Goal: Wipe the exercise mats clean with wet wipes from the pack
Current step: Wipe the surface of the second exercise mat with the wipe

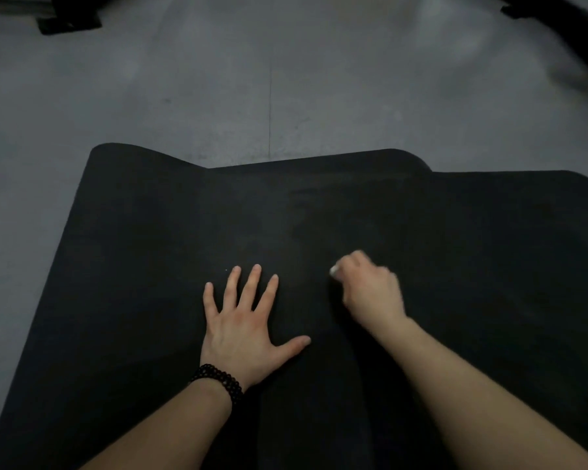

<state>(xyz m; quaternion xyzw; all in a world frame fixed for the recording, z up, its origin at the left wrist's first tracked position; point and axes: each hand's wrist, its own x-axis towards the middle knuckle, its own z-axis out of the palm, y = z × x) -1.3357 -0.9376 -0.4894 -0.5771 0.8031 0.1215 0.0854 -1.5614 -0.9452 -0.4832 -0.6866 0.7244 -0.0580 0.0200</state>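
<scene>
I press my left hand [248,329] flat on a black exercise mat [143,252], fingers straight and spread, a band of dark beads [218,381] around the wrist. My right hand [367,286] is curled into a fist on the same mat, just beside the left and slightly nearer the mat's far edge, clamped on a wet wipe [334,270]; only a small white scrap of it shows at the knuckles, and the hand is blurred. Both hands sit near the middle of the mat's width. The far edge of the dark surface is stepped, with a raised left corner and a second step at the right, so more than one mat [523,205] appears to lie overlapped here, though the seams are hard to make out. The mats rest on a grey floor [269,79]. Dark equipment [68,23] sits at the floor's far left corner, and another blurred dark shape [557,18] at the far right.
</scene>
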